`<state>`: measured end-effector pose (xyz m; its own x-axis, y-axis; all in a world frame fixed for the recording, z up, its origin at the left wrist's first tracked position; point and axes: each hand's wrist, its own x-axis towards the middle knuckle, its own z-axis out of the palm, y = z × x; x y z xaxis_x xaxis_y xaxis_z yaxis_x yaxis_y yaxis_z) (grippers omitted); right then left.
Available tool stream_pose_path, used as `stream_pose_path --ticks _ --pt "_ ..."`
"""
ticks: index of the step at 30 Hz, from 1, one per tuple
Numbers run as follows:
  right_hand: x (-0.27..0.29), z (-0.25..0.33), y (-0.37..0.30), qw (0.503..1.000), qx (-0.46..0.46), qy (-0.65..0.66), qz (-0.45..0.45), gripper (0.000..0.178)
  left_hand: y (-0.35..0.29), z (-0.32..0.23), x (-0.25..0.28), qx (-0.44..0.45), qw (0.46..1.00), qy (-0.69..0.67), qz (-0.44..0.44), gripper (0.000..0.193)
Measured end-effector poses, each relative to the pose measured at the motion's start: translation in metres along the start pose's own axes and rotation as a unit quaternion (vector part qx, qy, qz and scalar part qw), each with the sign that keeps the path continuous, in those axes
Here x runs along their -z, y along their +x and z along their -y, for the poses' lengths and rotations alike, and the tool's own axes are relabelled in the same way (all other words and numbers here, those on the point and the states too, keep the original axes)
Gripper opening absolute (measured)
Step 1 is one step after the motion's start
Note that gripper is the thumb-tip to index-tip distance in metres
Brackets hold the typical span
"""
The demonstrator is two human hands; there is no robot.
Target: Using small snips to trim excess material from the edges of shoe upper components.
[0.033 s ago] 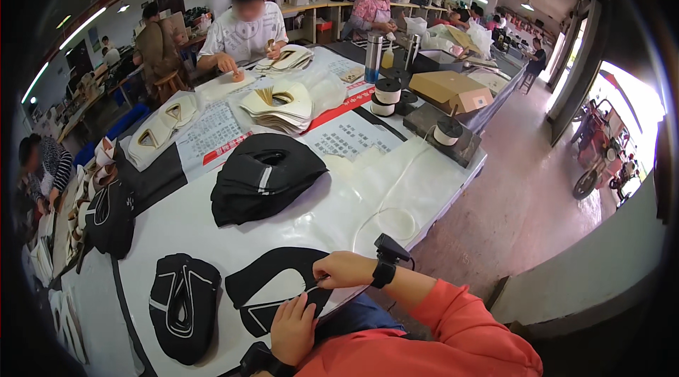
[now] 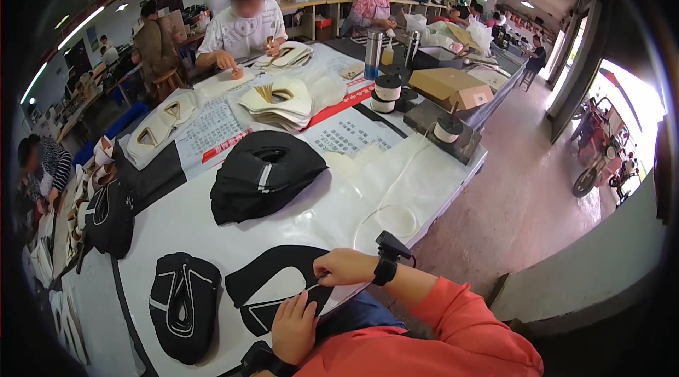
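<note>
Right of the white-trimmed black stack, on the table: flat black piece | left hand, farther right: fingers extended, resting on it | right hand, beyond: fingers curled closed, contents unclear | no change evident since the earlier picture; work seemingly at the same spot

From where I stand, the worker in the red sleeve has a left hand spread on the near part of a black cut piece with white lines, while the right hand is curled at its right side, over something too small to make out. Just to the left sits a black bundle; farther off, a bigger black stack. At the far right are white spools and a cardboard box; across the table, a co-worker in a white shirt handles pale pieces
</note>
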<state>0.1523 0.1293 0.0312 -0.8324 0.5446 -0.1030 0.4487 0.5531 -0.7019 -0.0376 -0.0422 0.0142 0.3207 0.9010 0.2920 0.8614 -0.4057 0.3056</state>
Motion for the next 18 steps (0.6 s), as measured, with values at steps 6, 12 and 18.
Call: stream_pose_path --ticks 6,12,18 --pt "0.011 -0.003 0.010 0.998 -0.039 0.025 -0.040 0.027 0.004 0.004 0.000 0.011 1.000 -0.003 0.026 0.040" --pt "0.037 -0.011 0.001 0.994 -0.044 0.054 -0.087 0.022 0.014 0.009 0.000 0.020 0.999 -0.033 0.025 0.040" --pt "0.031 -0.008 -0.011 0.995 -0.023 0.019 -0.093 0.017 0.012 0.010 0.000 0.027 0.998 -0.052 0.023 0.036"
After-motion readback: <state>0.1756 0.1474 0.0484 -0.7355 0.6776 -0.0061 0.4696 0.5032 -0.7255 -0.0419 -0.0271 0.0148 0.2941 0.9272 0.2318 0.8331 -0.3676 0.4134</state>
